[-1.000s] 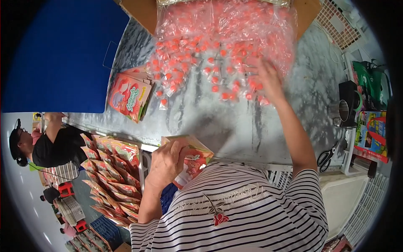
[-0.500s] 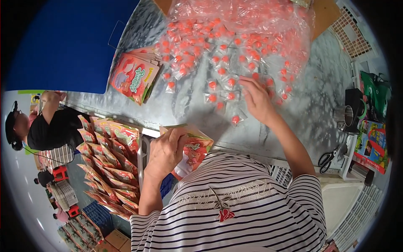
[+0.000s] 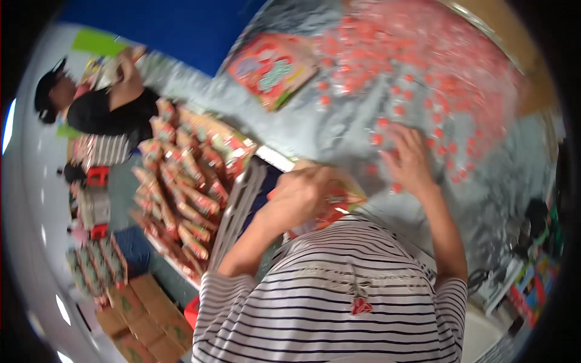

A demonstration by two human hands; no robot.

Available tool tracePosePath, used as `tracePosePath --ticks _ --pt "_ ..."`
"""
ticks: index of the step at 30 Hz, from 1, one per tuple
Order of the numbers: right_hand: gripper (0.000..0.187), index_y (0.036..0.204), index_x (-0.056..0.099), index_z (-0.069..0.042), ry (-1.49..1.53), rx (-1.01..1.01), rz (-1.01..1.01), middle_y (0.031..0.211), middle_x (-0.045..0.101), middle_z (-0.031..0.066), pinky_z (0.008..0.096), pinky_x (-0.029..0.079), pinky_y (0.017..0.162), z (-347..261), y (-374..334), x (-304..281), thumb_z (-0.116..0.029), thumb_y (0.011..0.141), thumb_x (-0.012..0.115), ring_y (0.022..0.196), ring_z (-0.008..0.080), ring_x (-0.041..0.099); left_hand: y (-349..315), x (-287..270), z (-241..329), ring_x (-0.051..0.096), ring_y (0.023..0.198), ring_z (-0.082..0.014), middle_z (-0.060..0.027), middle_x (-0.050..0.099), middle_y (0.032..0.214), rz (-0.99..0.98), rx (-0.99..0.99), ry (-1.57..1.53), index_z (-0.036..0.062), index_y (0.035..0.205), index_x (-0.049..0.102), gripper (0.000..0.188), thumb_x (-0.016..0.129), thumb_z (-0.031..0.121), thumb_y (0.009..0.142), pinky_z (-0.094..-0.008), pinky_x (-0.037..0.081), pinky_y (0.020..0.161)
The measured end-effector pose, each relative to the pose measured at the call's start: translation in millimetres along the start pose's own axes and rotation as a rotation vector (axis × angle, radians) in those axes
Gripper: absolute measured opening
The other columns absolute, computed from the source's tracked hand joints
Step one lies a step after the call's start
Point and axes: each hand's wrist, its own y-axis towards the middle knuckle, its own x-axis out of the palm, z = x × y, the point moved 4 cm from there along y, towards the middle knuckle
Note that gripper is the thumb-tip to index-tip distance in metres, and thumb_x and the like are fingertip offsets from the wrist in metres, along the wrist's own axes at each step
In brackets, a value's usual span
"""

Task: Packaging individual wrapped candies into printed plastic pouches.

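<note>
My left hand (image 3: pixel 305 192) is closed on a red printed pouch (image 3: pixel 342 202), held at the table's near edge in front of my striped shirt. The hand hides much of the pouch. My right hand (image 3: pixel 413 160) is over the table with thumb and fingers apart, close to several small clear packets (image 3: pixel 377 140), each with a round red piece inside. No packet shows in its grasp. Beyond both hands, a large heap of these packets (image 3: pixel 369 54) lies beside clear plastic film (image 3: pixel 478 66). The picture is blurred.
A stack of flat red pouches (image 3: pixel 275 69) lies on the marbled table (image 3: pixel 339 124). At left, a crate (image 3: pixel 233 218) holds rows of upright pouches (image 3: pixel 187 181). Past it are a person in black (image 3: pixel 115 112) and cardboard boxes (image 3: pixel 145 314). A blue panel (image 3: pixel 163 27) stands far left.
The whole view has turned and shifted, so the table lies further right. My right hand has drawn nearer to my left hand. The left hand still grips the pouch.
</note>
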Motion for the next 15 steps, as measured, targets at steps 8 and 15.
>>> tracePosePath --ticks 8,15 --pt "0.052 0.128 0.05 -0.002 -0.101 -0.131 -0.177 0.142 0.04 0.0163 0.044 0.035 0.105 -15 2 25 -0.017 0.082 0.068 0.131 0.0369 0.036 -7 23 9 0.066 0.073 -0.0335 -0.0191 0.062 0.086 0.063 0.09 -0.008 -0.001 0.092 0.054 0.025 0.062 0.01 0.072 -0.0408 0.051 0.065" --pt "0.048 0.127 0.052 0.001 0.12 -0.009 -0.104 0.139 0.044 0.0176 0.0423 0.036 0.105 -12 -27 5 -0.007 0.081 0.062 0.127 0.0366 0.042 -3 33 11 0.065 0.077 -0.0329 -0.0175 0.063 0.088 -0.001 0.066 -0.023 -0.0015 0.098 0.058 0.034 0.067 0.013 0.07 -0.0413 0.05 0.068"
